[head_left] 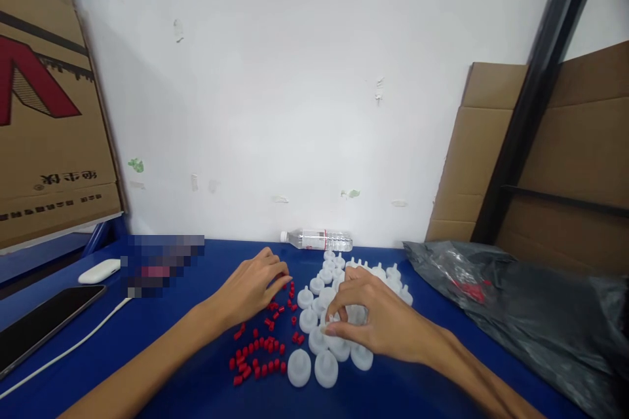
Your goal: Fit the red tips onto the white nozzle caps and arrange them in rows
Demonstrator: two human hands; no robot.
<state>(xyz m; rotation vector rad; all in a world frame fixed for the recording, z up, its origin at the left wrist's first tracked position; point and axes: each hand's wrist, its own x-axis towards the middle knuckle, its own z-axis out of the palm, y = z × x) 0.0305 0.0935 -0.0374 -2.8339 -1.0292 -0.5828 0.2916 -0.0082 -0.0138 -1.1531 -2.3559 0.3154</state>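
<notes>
Many small red caps [264, 370] lie loose on the blue tabletop, some standing in rough rows. My left hand [258, 281] is above the far end of them, thumb and fingers curled together; what its fingertips hold, if anything, is too small to make out. Right of the red caps stands a cluster of translucent white nozzle caps [308, 319], most with the spout up. Over that cluster, my right hand [371, 314] is closed, thumb and forefinger pinching at the spout of one white nozzle cap. Its palm and fingers hide several others.
A clear water bottle [314, 239] lies on its side against the wall. Grey plastic sheeting [491, 308] covers the right side. At left are a phone [49, 324], a white case [99, 271] and a white cable [73, 345], near a large cardboard box [49, 144].
</notes>
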